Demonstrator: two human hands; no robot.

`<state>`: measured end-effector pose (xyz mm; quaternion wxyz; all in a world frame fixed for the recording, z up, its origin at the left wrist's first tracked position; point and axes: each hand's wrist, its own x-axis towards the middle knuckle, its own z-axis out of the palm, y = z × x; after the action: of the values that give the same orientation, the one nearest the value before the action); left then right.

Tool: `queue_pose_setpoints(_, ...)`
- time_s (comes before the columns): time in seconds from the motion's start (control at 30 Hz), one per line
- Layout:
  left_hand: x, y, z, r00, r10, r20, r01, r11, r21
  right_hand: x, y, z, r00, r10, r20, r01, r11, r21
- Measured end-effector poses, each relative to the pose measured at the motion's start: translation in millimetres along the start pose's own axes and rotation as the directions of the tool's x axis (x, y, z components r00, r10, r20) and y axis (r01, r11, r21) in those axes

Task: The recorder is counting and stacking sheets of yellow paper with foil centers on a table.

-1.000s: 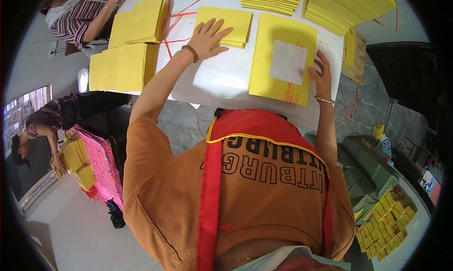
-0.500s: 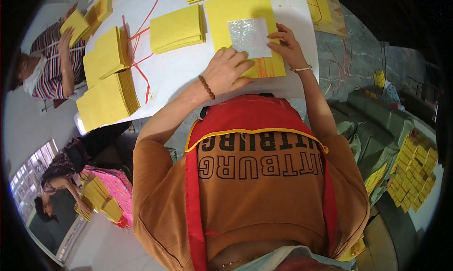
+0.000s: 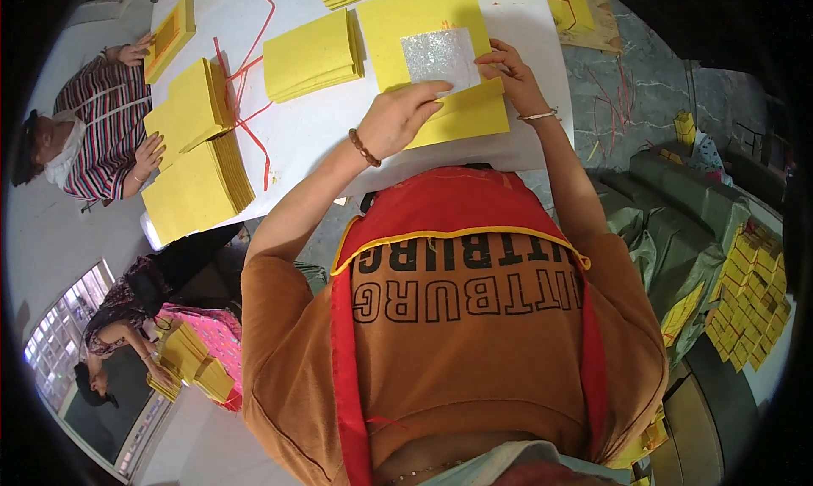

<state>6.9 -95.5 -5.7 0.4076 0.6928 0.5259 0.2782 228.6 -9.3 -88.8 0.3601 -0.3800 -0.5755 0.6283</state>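
Observation:
A yellow paper sheet (image 3: 385, 16) lies on the table in front of me, a shiny silver square (image 3: 434, 52) on its middle. Its near edge is turned up as a flap (image 3: 466, 113) that covers the lower part of the silver square. My left hand (image 3: 398, 120) pinches the flap at its left end, thumb and fingers close together. At the right end, my right hand (image 3: 513, 78) grips the paper with bent fingers, its fingertips over the silver square's edge. What lies beneath the sheet is hidden.
Left of the sheet are a yellow paper stack (image 3: 309, 56), red cords (image 3: 240, 88) and taller stacks (image 3: 199, 190) on the white table (image 3: 292, 143). One co-worker (image 3: 106, 118) sits across the left edge; another (image 3: 127, 317) handles yellow paper farther off. Bundles (image 3: 749, 295) lie at right.
The sheet's near edge has come up and over the silver square's lower part. My left hand has shifted slightly left. The nearer co-worker's yellow bundle is lower and a hand rests by the stacks.

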Motion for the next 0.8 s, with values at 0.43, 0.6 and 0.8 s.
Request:
queue_pose_setpoints(0.43,0,3,-1,0.878,0.430,0.211,-0.479,0.806,0.348,1,-1,-1,1.000,0.013,0.022,-0.012,1.000,-0.020)
queue_pose_setpoints(0.6,0,-2,1,0.876,0.463,0.137,-0.482,0.822,0.303,0,1,-4,0.999,-0.023,0.028,0.024,0.999,-0.023)
queue_pose_setpoints(0.8,-3,1,7,0.890,0.446,0.090,-0.436,0.780,0.449,1,-9,-4,0.999,0.042,0.030,-0.041,0.999,-0.032)
